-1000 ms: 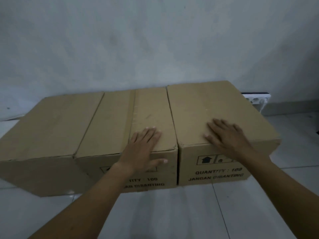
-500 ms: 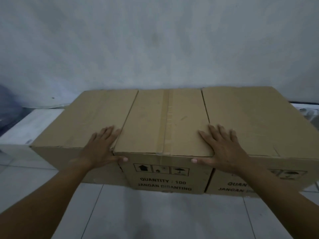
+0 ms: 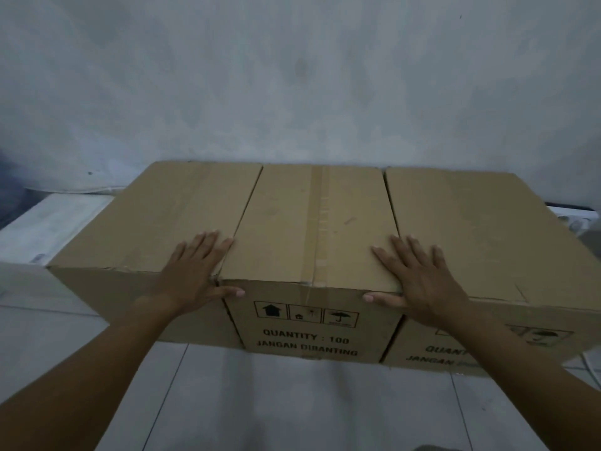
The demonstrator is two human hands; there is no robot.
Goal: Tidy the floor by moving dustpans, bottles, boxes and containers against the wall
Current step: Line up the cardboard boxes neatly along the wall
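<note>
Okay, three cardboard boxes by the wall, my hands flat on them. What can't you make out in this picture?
All in the head view:
- Printed label of the right box: partly covered by the right arm.
- Any gap between the boxes and the wall: hidden behind the box tops.
- White object at the right edge: cut off by the frame and the right box, blurred.
- Dark shape at the far left: cut off, blurred.

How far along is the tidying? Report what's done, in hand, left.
Done: left box, middle box and right box stand in a row, backs seemingly at the wall. In hand: left hand and right hand lie flat over the middle box's front corners, thumbs on its front. Left: whatever lies outside this view; cannot tell.
</note>
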